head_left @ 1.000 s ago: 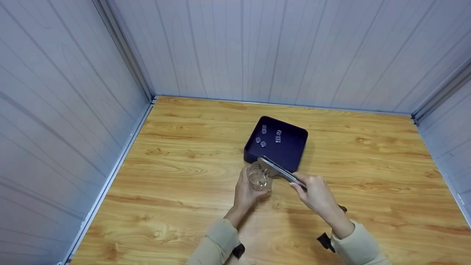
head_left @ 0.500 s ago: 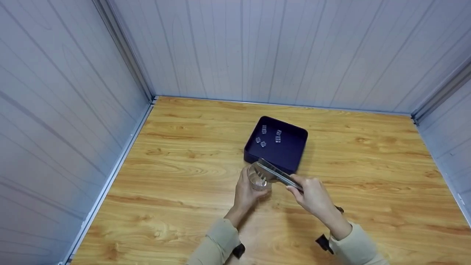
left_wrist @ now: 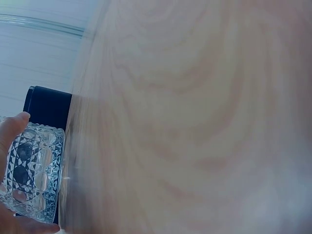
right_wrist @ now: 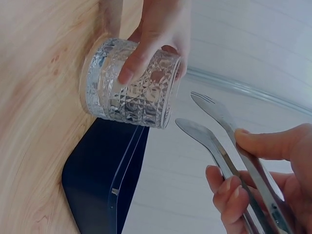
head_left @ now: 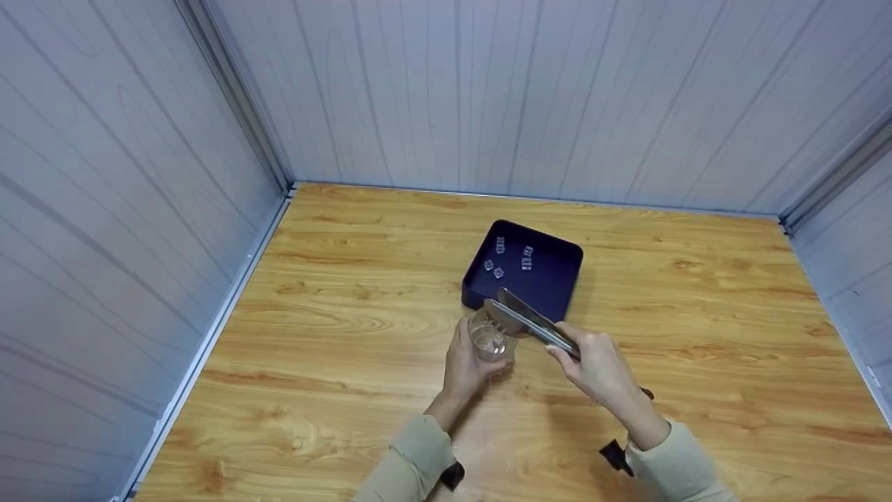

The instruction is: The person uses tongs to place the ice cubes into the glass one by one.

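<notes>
Metal tongs [head_left: 533,328] pinched in right hand [head_left: 601,369], parted wider than moment ago above cut-glass tumbler [right_wrist: 134,100]; release judged likely. Tumbler gripped by left hand [head_left: 468,366] beside navy box [head_left: 540,289]; clear cubes [head_left: 527,264] seen inside box.

I see the dark-blue square tray [head_left: 547,286] on the brown wood-grain worktop [head_left: 348,279], small clear cubes [head_left: 527,263] in its far part. Before it stands the round clear-glass tumbler [right_wrist: 141,97], silver metal tongs [head_left: 533,328] above and rightward.
</notes>
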Demonstrator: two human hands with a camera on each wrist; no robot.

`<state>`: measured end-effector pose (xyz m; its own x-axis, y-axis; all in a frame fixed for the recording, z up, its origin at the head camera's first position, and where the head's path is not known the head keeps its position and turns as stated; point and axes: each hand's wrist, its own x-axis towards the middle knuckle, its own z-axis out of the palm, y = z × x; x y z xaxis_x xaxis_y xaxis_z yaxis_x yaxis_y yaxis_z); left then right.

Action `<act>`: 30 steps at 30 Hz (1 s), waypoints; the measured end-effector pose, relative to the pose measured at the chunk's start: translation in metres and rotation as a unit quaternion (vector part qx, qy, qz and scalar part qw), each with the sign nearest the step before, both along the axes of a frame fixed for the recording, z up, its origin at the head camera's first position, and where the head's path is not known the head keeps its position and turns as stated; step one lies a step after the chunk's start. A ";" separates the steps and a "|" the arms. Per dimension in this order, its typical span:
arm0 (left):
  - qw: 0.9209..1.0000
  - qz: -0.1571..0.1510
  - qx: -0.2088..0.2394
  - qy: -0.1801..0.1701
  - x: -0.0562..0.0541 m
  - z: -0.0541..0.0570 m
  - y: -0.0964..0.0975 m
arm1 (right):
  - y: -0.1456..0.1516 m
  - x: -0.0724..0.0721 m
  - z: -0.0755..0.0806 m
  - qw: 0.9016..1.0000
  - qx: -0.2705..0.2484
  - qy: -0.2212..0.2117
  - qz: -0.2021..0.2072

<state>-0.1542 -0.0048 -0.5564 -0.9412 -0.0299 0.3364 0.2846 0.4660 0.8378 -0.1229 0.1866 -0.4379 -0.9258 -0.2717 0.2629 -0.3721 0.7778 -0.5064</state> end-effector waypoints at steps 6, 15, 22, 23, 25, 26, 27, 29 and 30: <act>1.000 0.004 -0.001 -0.008 0.001 0.000 0.000 | 0.004 -0.006 0.000 1.000 -0.010 -0.014 -0.009; 1.000 0.010 -0.009 0.010 0.001 0.001 0.000 | 0.012 -0.020 -0.002 0.999 -0.002 0.003 -0.040; 1.000 0.012 -0.018 0.007 0.000 0.000 0.000 | 0.017 -0.035 -0.007 0.998 0.017 0.016 -0.060; 1.000 0.012 -0.017 0.005 0.000 0.000 0.000 | 0.018 -0.037 -0.009 0.998 0.020 0.018 -0.063; 1.000 0.010 -0.016 0.003 0.000 0.000 0.000 | 0.018 -0.041 -0.011 0.997 0.025 0.023 -0.069; 1.000 0.010 -0.015 0.004 0.000 0.000 0.000 | 0.019 -0.043 -0.012 0.997 0.029 0.026 -0.072; 1.000 0.009 -0.013 0.004 0.000 0.000 0.000 | 0.019 -0.045 -0.013 0.996 0.033 0.029 -0.074; 1.000 0.009 -0.012 0.003 0.000 0.000 0.000 | 0.019 -0.048 -0.014 0.996 0.038 0.030 -0.077; 1.000 0.009 -0.012 0.002 0.000 0.000 0.000 | 0.019 -0.050 -0.015 0.995 0.042 0.031 -0.080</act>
<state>-0.1540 -0.0047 -0.5566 -0.9391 -0.0396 0.3414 0.2793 0.4913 0.8250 -0.1730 0.2058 -0.4529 -0.9418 -0.1457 0.3029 -0.2685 0.8681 -0.4174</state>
